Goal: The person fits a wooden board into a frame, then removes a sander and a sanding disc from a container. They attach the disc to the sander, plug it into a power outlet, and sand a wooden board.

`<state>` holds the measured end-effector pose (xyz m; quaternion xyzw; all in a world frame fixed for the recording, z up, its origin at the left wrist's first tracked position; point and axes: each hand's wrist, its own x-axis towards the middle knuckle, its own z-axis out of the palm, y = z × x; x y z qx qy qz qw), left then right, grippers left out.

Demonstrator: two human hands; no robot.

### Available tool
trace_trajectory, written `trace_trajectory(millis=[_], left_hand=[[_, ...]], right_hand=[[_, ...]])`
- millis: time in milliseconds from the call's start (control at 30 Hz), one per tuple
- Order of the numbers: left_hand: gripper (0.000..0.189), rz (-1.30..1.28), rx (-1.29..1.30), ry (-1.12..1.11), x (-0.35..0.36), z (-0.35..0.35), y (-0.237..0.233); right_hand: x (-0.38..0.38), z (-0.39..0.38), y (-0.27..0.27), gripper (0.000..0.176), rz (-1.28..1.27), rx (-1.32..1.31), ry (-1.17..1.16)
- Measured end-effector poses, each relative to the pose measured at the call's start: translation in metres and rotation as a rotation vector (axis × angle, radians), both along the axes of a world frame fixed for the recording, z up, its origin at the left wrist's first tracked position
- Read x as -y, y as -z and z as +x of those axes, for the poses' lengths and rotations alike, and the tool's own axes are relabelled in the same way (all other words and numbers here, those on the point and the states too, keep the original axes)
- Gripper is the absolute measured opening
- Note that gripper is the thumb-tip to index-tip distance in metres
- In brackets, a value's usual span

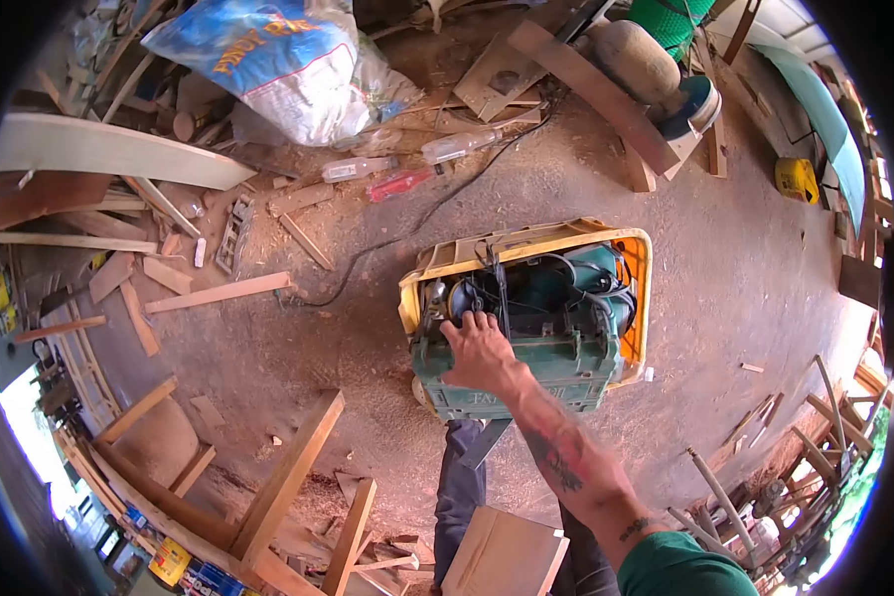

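The right hand (479, 356), fingers spread, reaches over the green toolbox (556, 372), partly ringed by a yellow crate (638, 338) on the floor (735, 308); the toolbox looks stiff, likely heavy, best gripped at both ends.

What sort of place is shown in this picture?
Probably a woodworking shop: wood offcuts lie scattered on the floor, a wooden frame is at lower left, and what looks like a power tool is near the middle.

One right hand (483, 356), one green case (566, 372), one yellow crate (556, 236), two clear bottles (457, 147) beside one red bottle (401, 184), one printed sack (278, 70)
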<state>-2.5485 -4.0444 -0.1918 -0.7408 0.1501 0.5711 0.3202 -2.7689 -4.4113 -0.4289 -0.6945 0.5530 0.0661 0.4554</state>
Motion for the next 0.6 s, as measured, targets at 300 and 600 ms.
trace_trajectory(millis=[300,600], left_hand=[[0.088,-0.034,0.009,0.055,0.009,-0.005,-0.001],[0.088,-0.101,-0.029,0.082,-0.017,0.007,-0.017]], right_hand=[[-0.021,0.012,-0.022,0.07,-0.102,-0.074,-0.006],[-0.086,-0.027,-0.025,0.068,-0.321,-0.127,-0.192]])
